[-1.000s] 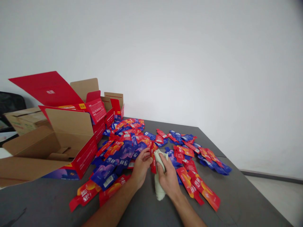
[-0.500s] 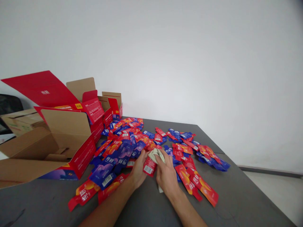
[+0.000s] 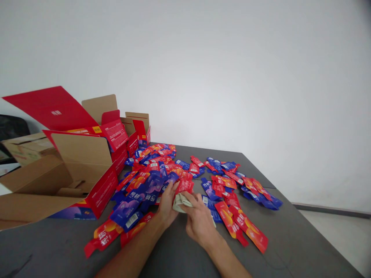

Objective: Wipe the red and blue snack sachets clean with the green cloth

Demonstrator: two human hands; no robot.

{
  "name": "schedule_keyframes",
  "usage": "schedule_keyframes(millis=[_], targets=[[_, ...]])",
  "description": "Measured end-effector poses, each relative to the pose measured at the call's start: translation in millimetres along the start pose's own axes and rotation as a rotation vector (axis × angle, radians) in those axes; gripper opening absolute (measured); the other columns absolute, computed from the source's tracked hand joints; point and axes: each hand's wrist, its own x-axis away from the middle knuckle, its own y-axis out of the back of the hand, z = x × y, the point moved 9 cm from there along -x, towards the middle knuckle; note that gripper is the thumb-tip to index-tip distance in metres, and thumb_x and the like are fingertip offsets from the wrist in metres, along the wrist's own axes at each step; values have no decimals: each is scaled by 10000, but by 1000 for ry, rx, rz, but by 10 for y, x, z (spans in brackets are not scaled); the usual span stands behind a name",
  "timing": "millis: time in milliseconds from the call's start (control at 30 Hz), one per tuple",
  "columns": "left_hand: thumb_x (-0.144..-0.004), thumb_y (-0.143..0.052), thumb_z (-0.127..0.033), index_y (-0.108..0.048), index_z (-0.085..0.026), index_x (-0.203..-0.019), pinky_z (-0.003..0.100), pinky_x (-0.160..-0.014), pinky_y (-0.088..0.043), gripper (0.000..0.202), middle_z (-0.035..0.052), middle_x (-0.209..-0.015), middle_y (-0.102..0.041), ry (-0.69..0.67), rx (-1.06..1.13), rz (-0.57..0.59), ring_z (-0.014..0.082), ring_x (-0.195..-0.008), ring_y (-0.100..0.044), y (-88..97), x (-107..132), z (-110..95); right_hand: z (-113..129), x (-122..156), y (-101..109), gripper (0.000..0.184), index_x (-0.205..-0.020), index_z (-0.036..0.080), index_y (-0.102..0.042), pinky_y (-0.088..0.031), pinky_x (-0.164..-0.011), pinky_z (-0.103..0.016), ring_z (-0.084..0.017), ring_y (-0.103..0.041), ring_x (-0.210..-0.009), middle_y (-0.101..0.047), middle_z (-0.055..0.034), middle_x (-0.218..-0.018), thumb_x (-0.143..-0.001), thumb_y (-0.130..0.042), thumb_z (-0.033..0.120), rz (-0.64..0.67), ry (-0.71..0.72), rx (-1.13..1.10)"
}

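Low over the table's middle, my left hand [image 3: 167,206] grips a red pouch [image 3: 184,187] by its left side. My right hand [image 3: 198,220] is closed on a pale cloth [image 3: 180,203], which lies against the lower part of that pouch. The cloth covers the pouch's near end. Left of my hands spreads a heap of red and blue pouches [image 3: 150,183], some overlapping. To the right lie more pouches, among them an orange-and-red pouch [image 3: 249,228] and a blue pouch [image 3: 209,188].
An open red carton [image 3: 102,189] with brown insides stands at the left. Behind it are more open red cartons [image 3: 114,133] and a plain brown box [image 3: 31,146]. The dark table [image 3: 292,235] ends at a right-hand edge; a white wall [image 3: 203,77] rises behind.
My right hand has drawn the cloth nearer to me, from the pouch's upper part to its lower end. The upper part of the pouch now shows beyond the cloth.
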Motion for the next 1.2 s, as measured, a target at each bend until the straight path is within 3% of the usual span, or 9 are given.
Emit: schedule_keyframes(millis=[200,300,400,533,667,767,1000,1100,1200], targets=[[-840,-613,-315,-691,-130,-907,288,-742,-505,212,56,-811,-719,-29,-83,6,172,-706,-657,-63,28,-15,-51,-3,42,667,-1233,333,-671,-481,-914,-362,-236,-506,-1094,-524,15,-1421,-698,-499,-26,-8,-62,-14],[-799,-618,-252,-703,-142,-931,269,-696,-487,192,32,-816,-720,-118,-238,-59,151,-665,-623,-9,50,-116,-126,-8,85,659,-1227,321,-674,-489,-940,-378,-242,-519,-1112,-531,0,-1406,-711,-472,-36,-55,-102,-11],[-774,-581,-212,-728,-164,-1026,321,-848,-490,296,47,-951,-739,-271,-500,-168,218,-899,-656,71,88,-350,-227,-2,87,651,-1218,299,-684,-492,-968,-405,-262,-519,-1167,-547,-29,-1385,-706,-465,-37,-89,-132,3],[-749,-601,-178,-713,-223,-1153,413,-1118,-327,422,60,-1215,-685,-460,-928,-228,278,-1239,-534,28,145,-640,-427,31,58,650,-1222,276,-686,-480,-1001,-440,-273,-518,-1206,-562,-51,-1362,-712,-446,-47,-119,-189,53],[-775,-616,-206,-645,-197,-1257,430,-1160,-286,483,111,-1348,-590,-709,-1404,-269,291,-1304,-473,-113,229,-835,-646,77,65,593,-1218,246,-688,-462,-1035,-441,-279,-510,-1226,-552,-72,-1375,-737,-466,-21,-158,-281,114],[-830,-552,-207,-609,-159,-1287,442,-1157,-299,463,148,-1403,-531,-812,-1757,-334,301,-1337,-434,-133,239,-937,-778,98,85,533,-1215,214,-694,-449,-1049,-443,-297,-507,-1236,-553,-102,-1374,-759,-498,21,-157,-347,161],[-866,-473,-186,-637,-179,-1225,490,-1094,-354,395,157,-1365,-546,-815,-2126,-713,322,-1291,-466,170,265,-1367,-1050,138,246,488,-1228,221,-686,-438,-1039,-432,-296,-536,-1201,-576,-106,-1342,-804,-493,75,-139,-465,269],[-868,-461,-186,-660,-152,-1195,517,-1088,-341,385,183,-1294,-587,-752,-2198,-761,342,-1259,-480,235,252,-1383,-1163,180,279,509,-1226,226,-686,-403,-1063,-439,-294,-536,-1206,-568,-97,-1353,-785,-490,63,-109,-518,302],[-866,-474,-206,-675,-153,-1164,559,-1124,-270,363,183,-1317,-576,-767,-2170,-732,369,-1318,-420,169,252,-1284,-1257,225,255,563,-1235,239,-682,-412,-1035,-424,-291,-552,-1176,-567,-97,-1355,-742,-499,37,-60,-564,315]])
